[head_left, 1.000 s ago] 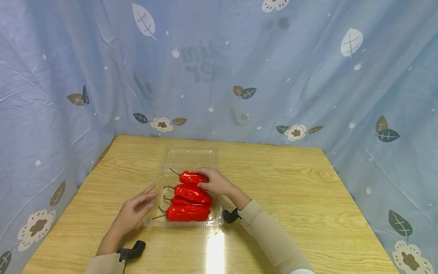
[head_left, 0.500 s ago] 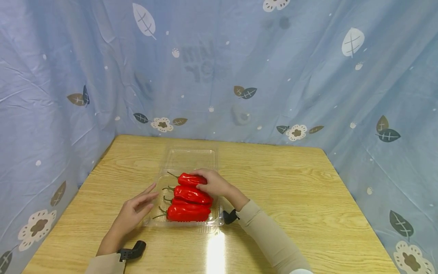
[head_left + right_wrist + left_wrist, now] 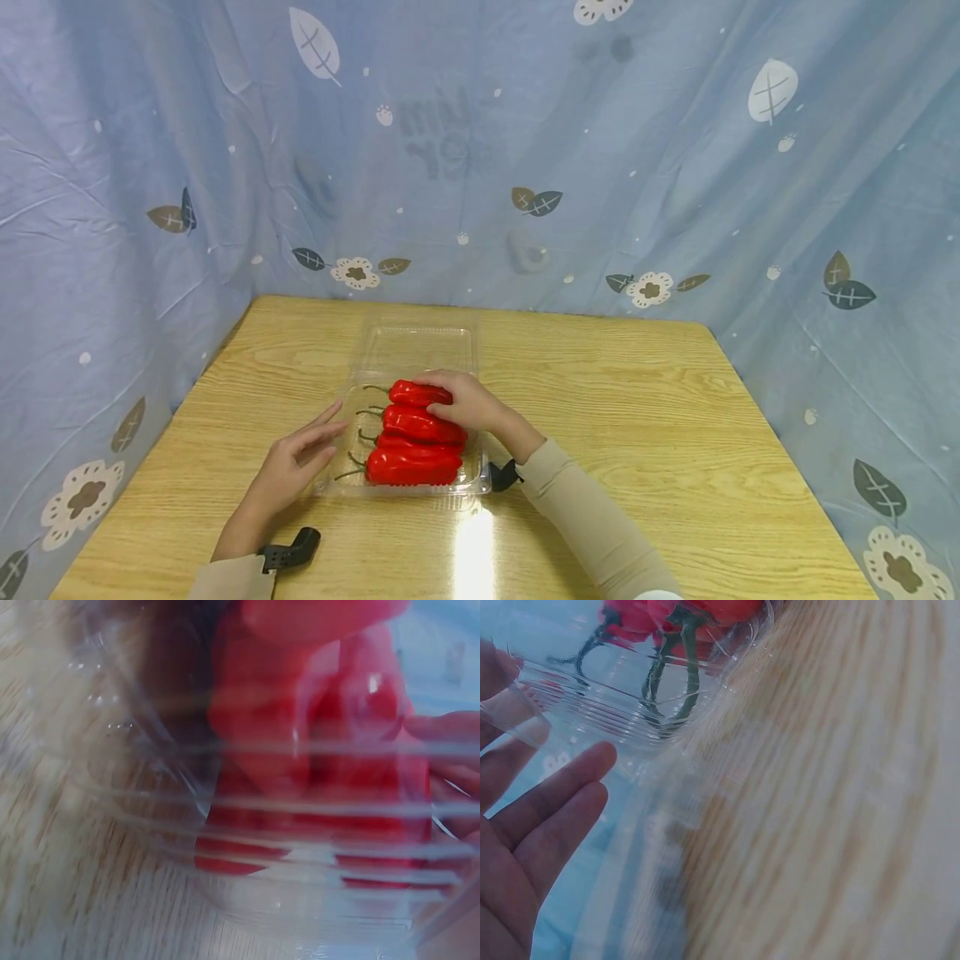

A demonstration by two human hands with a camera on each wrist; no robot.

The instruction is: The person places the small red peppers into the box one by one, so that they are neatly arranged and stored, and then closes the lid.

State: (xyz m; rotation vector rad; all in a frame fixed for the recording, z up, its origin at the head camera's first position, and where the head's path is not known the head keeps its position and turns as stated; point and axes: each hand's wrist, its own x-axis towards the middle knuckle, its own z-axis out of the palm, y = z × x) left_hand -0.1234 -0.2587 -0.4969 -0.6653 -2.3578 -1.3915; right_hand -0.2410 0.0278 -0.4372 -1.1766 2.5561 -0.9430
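Note:
Several long red peppers with green stems lie side by side in a clear plastic clamshell box (image 3: 480,481). My right hand (image 3: 472,403) reaches in from the right and holds the farthest red pepper (image 3: 405,392), thumb on the near side and fingers over the far side. In the right wrist view, the ribbed clear wall partly blurs the red peppers (image 3: 300,750) and the hand. At the box's left side is my left hand (image 3: 288,467), its fingers extended. The left wrist view has its fingertips close to the ribbed wall, below the stems (image 3: 690,667); contact is unclear.
The box's clear lid (image 3: 420,350) lies folded back behind it. All this is on a wood-grain table (image 3: 615,433). A blue patterned curtain (image 3: 525,142) hangs around the table's back and sides.
The farthest pepper has shifted slightly left and toward me, its stem dropping lower, with my right hand moving along. My left hand keeps its place.

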